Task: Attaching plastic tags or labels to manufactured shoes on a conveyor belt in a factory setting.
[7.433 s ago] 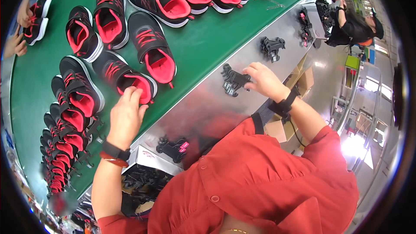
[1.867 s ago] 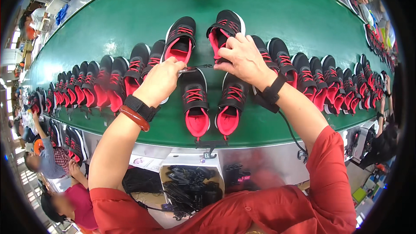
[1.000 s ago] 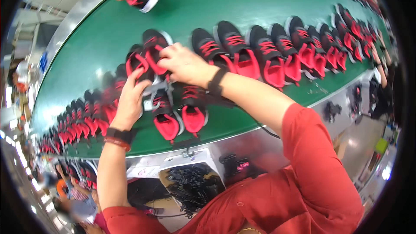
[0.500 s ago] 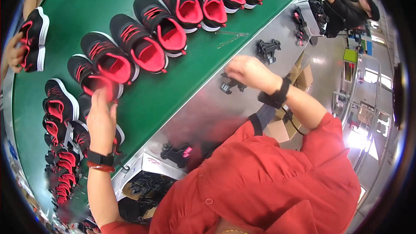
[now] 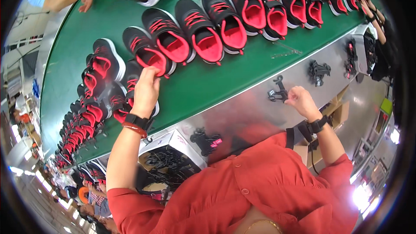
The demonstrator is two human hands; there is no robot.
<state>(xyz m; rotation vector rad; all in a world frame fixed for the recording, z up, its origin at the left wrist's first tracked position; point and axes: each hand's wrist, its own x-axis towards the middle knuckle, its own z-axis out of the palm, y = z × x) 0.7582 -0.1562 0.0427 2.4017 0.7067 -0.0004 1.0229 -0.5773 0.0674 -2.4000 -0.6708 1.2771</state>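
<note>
Table, green, carries black-and-pink shoes; left hand is at one shoe's heel, right hand curled at loose black hangers; some shoes at left already wear hangers, those at right apparently none; neither grip is clear

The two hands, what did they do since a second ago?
The right hand moved right from the shoes to the black hangers on the metal ledge. The left hand moved right, off the grey hanger, to another shoe. The white box stayed put.
</note>
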